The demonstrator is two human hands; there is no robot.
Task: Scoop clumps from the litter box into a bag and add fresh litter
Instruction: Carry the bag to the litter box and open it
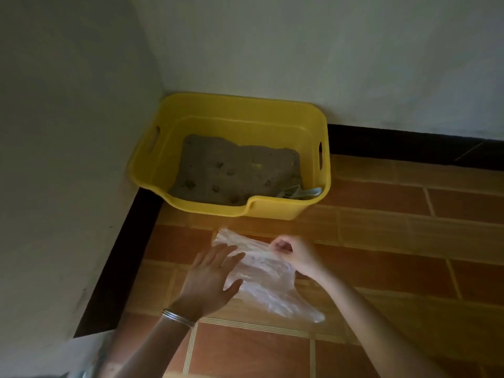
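Observation:
A yellow plastic litter box (pixel 283 207) stands in the room corner on the tiled floor. Grey litter (pixel 231 170) with several dark clumps fills its bottom. A pale scoop-like item (pixel 300 192) lies at its near right corner, partly hidden by the rim. In front of the box a clear crumpled plastic bag (pixel 261 274) lies over the floor. My right hand (pixel 291 255) pinches the bag's upper edge. My left hand (pixel 210 279), fingers spread, rests flat on the bag's left side; a metal bangle sits on that wrist.
White walls (pixel 68 132) meet in the corner behind the box, with a black skirting (pixel 409 143) along their base. Orange-brown floor tiles (pixel 381 241) stretch to the right and toward me. A blurred pale object (pixel 90 369) shows at the bottom left edge.

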